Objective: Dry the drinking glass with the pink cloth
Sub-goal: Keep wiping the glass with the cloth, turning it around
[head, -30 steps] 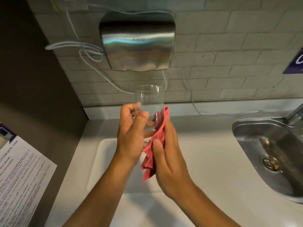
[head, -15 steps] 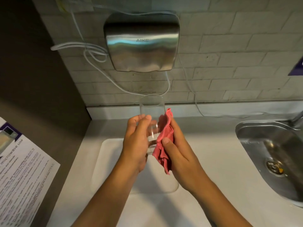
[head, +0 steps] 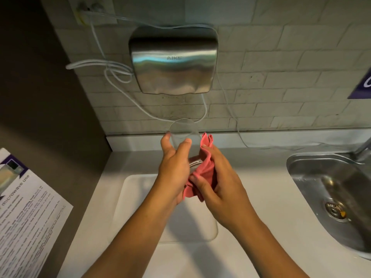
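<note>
Drinking glass (head: 183, 137) clear, held up above the surface (head: 261, 197), tilted with rim pointing away toward the wall. Left hand (head: 172, 173) grip closed around the glass's left side, thumb and fingers (head: 185, 149) wrapped over its lower body. Right hand (head: 216, 181) grip closed on the pink cloth (head: 202, 169), cloth bunched between thumb and fingers, pressed against the right side and base of the glass. Top fold of cloth sticks up just beside the glass rim; loose corner hangs below between the two hands. Both forearms come in from the bottom edge.

Below the hands: white tray (head: 140, 197) lying flat on the white surface. Steel sink (head: 325, 189) at right, drain visible, tap partly cut off at the frame edge. Paper notice (head: 26, 213) with "microwave use" text at lower left, on a dark panel. On the tiled wall behind: steel hand dryer (head: 173, 61) marked AIKE, directly above the glass. White cables (head: 100, 65) loop from a wall socket at top left, past the dryer, down to the surface. Purple sign partly visible at right edge.
</note>
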The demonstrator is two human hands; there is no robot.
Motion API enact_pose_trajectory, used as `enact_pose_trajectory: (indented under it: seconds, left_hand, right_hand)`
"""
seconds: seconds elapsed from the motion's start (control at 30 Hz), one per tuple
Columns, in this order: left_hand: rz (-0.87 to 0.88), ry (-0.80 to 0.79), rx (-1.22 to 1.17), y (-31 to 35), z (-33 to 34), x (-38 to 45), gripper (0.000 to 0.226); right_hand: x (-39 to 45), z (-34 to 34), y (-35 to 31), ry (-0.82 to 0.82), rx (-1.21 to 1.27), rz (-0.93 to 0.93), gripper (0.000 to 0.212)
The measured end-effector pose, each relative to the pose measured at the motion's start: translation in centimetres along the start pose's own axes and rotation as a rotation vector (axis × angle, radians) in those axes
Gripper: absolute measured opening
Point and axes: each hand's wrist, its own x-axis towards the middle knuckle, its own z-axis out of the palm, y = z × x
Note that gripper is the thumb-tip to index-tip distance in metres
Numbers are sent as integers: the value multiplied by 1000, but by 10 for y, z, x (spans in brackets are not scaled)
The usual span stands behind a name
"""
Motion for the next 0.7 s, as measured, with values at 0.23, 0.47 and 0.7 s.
enact_pose_trajectory:
  seconds: [0.23, 0.47, 0.7]
  left_hand:
    - [-74, 76, -149, 4, 4, 13, 63]
    - [-90, 115, -100, -4, 9, 13, 59]
    - [-47, 120, -125, 2, 5, 17, 61]
  right_hand:
    - [19, -6, 7, 85, 134, 88, 34]
    - [20, 5, 8, 94, 132, 89, 35]
    - [28, -4, 8, 95, 273, 81, 20]
